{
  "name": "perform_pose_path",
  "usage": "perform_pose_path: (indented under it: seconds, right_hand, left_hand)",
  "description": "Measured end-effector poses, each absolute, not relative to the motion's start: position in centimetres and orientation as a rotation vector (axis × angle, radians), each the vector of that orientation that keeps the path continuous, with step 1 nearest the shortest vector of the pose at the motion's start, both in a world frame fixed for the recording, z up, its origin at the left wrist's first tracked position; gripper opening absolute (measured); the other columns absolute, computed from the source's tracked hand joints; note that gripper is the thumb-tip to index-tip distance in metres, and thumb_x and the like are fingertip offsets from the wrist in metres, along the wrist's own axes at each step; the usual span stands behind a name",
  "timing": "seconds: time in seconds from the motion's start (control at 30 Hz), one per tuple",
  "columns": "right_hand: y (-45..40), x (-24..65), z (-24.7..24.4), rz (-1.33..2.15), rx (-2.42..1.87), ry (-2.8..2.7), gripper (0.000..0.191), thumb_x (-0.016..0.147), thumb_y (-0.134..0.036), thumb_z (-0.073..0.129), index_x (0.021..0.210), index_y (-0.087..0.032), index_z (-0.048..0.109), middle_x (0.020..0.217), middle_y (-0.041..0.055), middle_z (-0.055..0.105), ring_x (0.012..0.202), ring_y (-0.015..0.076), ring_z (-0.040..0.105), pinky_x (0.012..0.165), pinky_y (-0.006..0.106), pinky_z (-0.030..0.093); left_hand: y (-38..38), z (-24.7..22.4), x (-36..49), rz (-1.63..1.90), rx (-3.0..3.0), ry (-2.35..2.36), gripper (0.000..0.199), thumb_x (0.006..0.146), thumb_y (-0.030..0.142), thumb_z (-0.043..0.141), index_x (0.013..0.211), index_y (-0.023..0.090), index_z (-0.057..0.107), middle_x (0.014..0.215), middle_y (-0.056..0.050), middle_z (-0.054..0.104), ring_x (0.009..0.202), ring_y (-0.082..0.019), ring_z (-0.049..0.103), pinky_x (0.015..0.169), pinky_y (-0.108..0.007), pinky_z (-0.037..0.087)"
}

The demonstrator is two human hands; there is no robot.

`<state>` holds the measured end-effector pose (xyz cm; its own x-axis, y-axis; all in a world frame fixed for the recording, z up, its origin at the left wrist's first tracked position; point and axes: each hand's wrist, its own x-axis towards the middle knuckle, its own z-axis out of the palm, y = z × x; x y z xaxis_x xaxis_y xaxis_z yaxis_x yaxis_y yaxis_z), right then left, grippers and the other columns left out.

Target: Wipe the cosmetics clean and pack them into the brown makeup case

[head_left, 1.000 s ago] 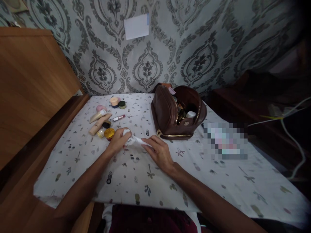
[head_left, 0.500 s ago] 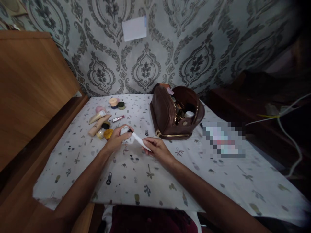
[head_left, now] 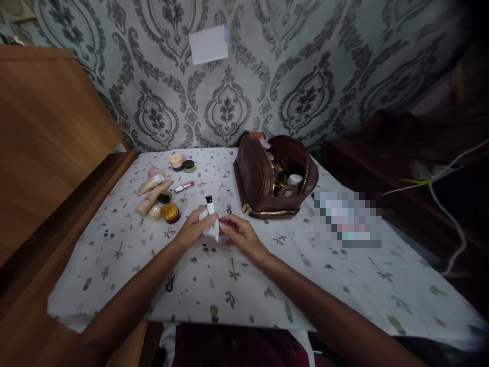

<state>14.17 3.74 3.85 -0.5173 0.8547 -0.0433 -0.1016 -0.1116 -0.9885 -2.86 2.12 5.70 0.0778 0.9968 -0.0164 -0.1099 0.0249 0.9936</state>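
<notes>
A small white tube (head_left: pixel 211 206) with a black cap stands up out of a crumpled white cloth (head_left: pixel 211 229). My left hand (head_left: pixel 195 224) is wrapped round the cloth and the tube's lower part. Close on the right, my right hand (head_left: pixel 241 234) has its fingers bent towards the cloth; its fingertips are partly blurred, and whether they pinch the cloth cannot be made out. Left of my hands lie a gold-lidded jar (head_left: pixel 170 212), a beige tube (head_left: pixel 153 198) and a pink-capped lip gloss (head_left: pixel 184 186).
An open brown bag (head_left: pixel 255 173) with cosmetics inside stands behind my right hand. Two round jars, one peach-lidded (head_left: pixel 176 162) and one dark-lidded (head_left: pixel 188 165), sit at the back left. A blurred-out item (head_left: pixel 347 216) lies at the right, near a white cable (head_left: pixel 451 204).
The white tube has turned from slanting right to upright, black cap up. My right hand has let go of the tube's white end and sits beside the cloth. The view has shifted slightly.
</notes>
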Motion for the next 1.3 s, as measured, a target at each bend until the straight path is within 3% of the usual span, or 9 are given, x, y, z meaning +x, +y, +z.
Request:
perform_pose_path:
  seconds: [0.13,0.23,0.4,0.57,0.7,0.97,1.13,1.23,1.3]
  right_hand:
    - [4.0,14.7,4.1,1.413,-0.929,-1.522,0.041,0.082,-0.052,0.065,0.105,-0.018,0.065,0.101,0.0076,0.063,0.087,0.0184,0.06,0.056,0.024,0.05]
    - [4.0,14.9,4.3,1.307,-0.856,-1.527,0.043,0.085,-0.048,0.063,0.119,-0.022,0.063,0.102,0.0068,0.061,0.089,0.0184,0.059,0.059,0.024,0.049]
    - [3.9,15.1,5.0,1.201,-0.804,-1.69,0.026,0.085,-0.044,0.064,0.094,-0.021,0.072,0.084,0.0042,0.065,0.08,0.0177,0.059,0.071,0.029,0.048]
    - [4.5,15.6,5.6,1.217,-0.909,-1.428,0.028,0.081,-0.047,0.068,0.09,-0.02,0.07,0.066,-0.0002,0.057,0.057,0.0124,0.047,0.051,0.026,0.039]
    - [4.7,15.7,6.0,1.193,-0.906,-1.296,0.028,0.079,-0.046,0.069,0.088,-0.02,0.066,0.06,-0.0026,0.053,0.049,0.0102,0.043,0.046,0.025,0.034]
    - [3.7,14.5,4.9,1.314,-0.89,-1.445,0.03,0.074,-0.045,0.074,0.078,-0.02,0.058,0.063,-0.0027,0.057,0.056,0.0124,0.056,0.054,0.025,0.043]
    - [3.3,13.7,4.3,1.472,-0.85,-1.436,0.034,0.074,-0.046,0.074,0.078,-0.021,0.051,0.065,-0.0032,0.059,0.056,0.0128,0.058,0.055,0.025,0.044]
    - [3.3,13.7,4.1,1.491,-0.801,-1.389,0.037,0.073,-0.047,0.074,0.077,-0.021,0.049,0.069,-0.0028,0.06,0.059,0.012,0.057,0.057,0.024,0.045]
    - [3.2,13.7,3.9,1.46,-0.783,-1.399,0.036,0.073,-0.045,0.075,0.074,-0.021,0.048,0.069,-0.0035,0.057,0.06,0.0111,0.054,0.058,0.023,0.045]
  left_hand:
    - [2.0,6.3,-3.9,1.036,1.19,1.093,0.028,0.076,0.042,0.073,0.082,0.015,0.067,0.063,0.001,0.062,0.05,-0.009,0.05,0.048,-0.019,0.038]
    - [1.9,6.0,-4.4,0.865,1.219,1.086,0.027,0.071,0.034,0.078,0.089,0.015,0.07,0.062,0.001,0.062,0.05,-0.011,0.053,0.046,-0.019,0.038]
    - [1.9,6.5,-5.1,0.706,1.352,1.005,0.027,0.07,0.032,0.079,0.093,0.016,0.076,0.075,-0.004,0.071,0.062,-0.016,0.062,0.053,-0.021,0.046]
    - [2.3,8.2,-6.4,0.521,1.358,0.951,0.025,0.072,0.035,0.077,0.088,0.015,0.077,0.069,-0.004,0.067,0.057,-0.015,0.059,0.052,-0.022,0.043]
    - [2.6,7.8,-7.1,0.735,1.206,0.934,0.037,0.068,0.041,0.079,0.093,0.014,0.075,0.058,-0.002,0.062,0.047,-0.013,0.053,0.044,-0.022,0.037]
    - [3.8,6.7,-5.1,1.527,0.884,1.042,0.04,0.07,0.051,0.078,0.084,0.014,0.068,0.05,0.006,0.049,0.044,-0.008,0.046,0.048,-0.021,0.042]
    - [2.6,5.5,-2.2,1.575,0.822,1.162,0.054,0.076,0.063,0.068,0.107,0.019,0.063,0.077,-0.001,0.068,0.065,-0.014,0.062,0.057,-0.024,0.049]
    - [1.4,4.4,-0.1,1.416,0.899,1.074,0.057,0.072,0.054,0.077,0.113,0.018,0.063,0.095,-0.006,0.073,0.086,-0.02,0.068,0.07,-0.027,0.053]
    - [0.9,3.9,0.8,1.366,0.932,1.055,0.053,0.07,0.046,0.081,0.111,0.017,0.065,0.098,-0.006,0.073,0.09,-0.02,0.068,0.075,-0.027,0.053]
